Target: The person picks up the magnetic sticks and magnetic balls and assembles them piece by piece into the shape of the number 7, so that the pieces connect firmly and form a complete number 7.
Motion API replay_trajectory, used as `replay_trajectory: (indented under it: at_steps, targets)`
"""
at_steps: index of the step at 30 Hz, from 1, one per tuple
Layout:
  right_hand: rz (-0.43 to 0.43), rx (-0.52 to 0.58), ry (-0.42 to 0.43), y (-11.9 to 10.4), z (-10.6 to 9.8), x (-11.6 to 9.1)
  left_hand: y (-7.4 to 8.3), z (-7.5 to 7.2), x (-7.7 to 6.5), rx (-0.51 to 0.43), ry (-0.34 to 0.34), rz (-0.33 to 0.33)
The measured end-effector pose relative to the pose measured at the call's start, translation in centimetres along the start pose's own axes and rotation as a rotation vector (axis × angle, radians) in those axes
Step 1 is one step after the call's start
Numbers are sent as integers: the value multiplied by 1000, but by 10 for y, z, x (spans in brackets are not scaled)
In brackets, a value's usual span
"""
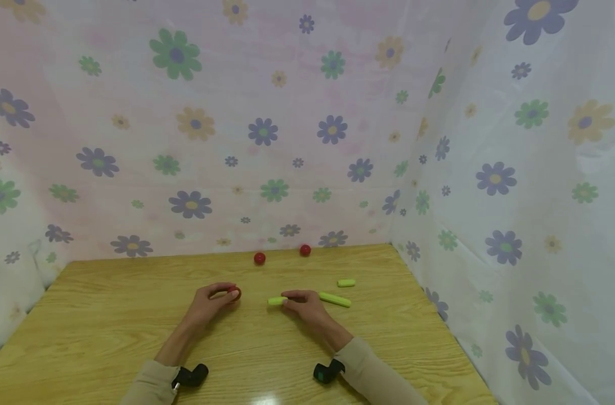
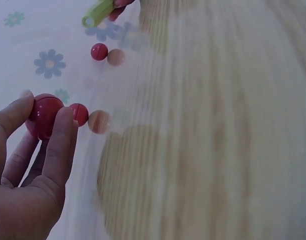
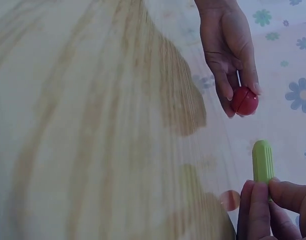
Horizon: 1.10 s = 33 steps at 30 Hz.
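My left hand holds a red ball between thumb and fingers, above the left-middle of the table. A seam line runs across this ball. In my right hand a light-green ribbed rod is pinched between thumb and fingertips. One end of the rod points left towards the ball; a gap separates the two. The left wrist view shows a round hole in the rod's end. Just right of the right hand lies a longer green rod, its left end hidden behind the hand.
A short green rod lies beyond the longer one. Two more red balls, a left one and a right one, sit near the back edge of the wooden table. A flower-patterned curtain hangs behind and at the sides.
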State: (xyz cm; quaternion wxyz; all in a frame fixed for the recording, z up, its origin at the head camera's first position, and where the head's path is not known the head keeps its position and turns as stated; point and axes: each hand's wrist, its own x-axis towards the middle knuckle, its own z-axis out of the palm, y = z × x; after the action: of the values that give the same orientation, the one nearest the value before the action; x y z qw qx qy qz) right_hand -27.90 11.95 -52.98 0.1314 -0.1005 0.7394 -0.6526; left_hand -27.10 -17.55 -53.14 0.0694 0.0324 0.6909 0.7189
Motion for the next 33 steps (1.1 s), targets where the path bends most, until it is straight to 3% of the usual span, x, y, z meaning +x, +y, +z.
replay_trajectory:
  at_steps: [4,12,20,33]
  targets:
    - [3,-7,4,2,1,3,-1,1,1,16,5,6]
    - [12,-3,-2,3,5,7,-1,5,0,175,32,31]
    - [9,50,-15,4,8,11,-1,4,-1,149,2,40]
    - [2,-3,-24,4,10,18,-3,5,-3,111,3,26]
